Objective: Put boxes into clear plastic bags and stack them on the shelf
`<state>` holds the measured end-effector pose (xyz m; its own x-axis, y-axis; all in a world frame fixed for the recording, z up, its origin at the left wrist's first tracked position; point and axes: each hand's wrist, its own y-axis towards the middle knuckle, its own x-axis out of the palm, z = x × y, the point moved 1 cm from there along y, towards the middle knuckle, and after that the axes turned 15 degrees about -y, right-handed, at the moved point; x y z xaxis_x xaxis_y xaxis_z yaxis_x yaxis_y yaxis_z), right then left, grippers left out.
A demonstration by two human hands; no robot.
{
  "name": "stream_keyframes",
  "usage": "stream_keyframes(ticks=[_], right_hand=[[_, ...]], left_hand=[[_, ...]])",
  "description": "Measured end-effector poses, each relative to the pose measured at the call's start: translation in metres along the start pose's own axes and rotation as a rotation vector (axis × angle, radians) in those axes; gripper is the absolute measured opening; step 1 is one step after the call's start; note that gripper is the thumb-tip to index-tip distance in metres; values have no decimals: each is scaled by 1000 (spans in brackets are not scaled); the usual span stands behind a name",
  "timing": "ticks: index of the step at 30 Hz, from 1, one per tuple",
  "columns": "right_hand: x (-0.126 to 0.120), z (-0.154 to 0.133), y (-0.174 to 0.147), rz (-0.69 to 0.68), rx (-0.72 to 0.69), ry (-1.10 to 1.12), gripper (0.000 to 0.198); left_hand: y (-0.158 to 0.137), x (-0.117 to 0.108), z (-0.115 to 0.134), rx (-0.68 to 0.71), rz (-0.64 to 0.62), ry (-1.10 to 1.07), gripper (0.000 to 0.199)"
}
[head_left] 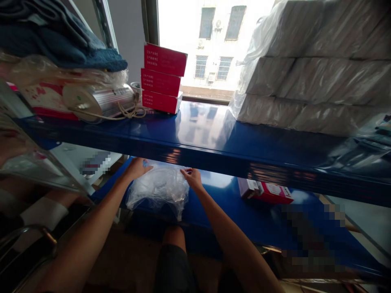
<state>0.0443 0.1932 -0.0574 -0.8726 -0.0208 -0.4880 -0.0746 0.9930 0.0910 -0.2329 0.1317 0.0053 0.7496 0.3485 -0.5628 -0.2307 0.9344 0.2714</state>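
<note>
A crumpled clear plastic bag lies on the lower blue shelf in front of me, its near edge hanging over the front. Whatever is inside it looks whitish and cannot be made out. My left hand grips the bag's far left corner, thumb over the film; some of its fingers are partly hidden. At the far right edge, my right hand pinches the film between thumb and curled fingers. Both hands are just under the front edge of the upper blue shelf.
Above stand stacked red boxes, a silver cylinder with a cord, folded blue cloth and large plastic-wrapped stacks. A red and white box lies on the lower shelf to the right. Another person's hand is at far left.
</note>
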Motion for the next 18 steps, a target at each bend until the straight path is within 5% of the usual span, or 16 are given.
stream_keyframes(ticks=[3,5,9,13,18], right_hand=[[6,-1,-5,77,-75,-110,23],[7,-5,-13,125,-265,-225,26],[18,-3,-34,-85,-697,-490,39],[28,23,-44,-270,-693,-662,54],[4,32,-45,-224,-551,-267,39]], left_hand=[[-9,14,-4,267,0,163,37],[-19,27,-2,421,-63,215,35],[-39,63,-12,484,-282,302,40],[-51,89,-49,331,-284,381,50],[-49,82,-44,345,-268,371,49]])
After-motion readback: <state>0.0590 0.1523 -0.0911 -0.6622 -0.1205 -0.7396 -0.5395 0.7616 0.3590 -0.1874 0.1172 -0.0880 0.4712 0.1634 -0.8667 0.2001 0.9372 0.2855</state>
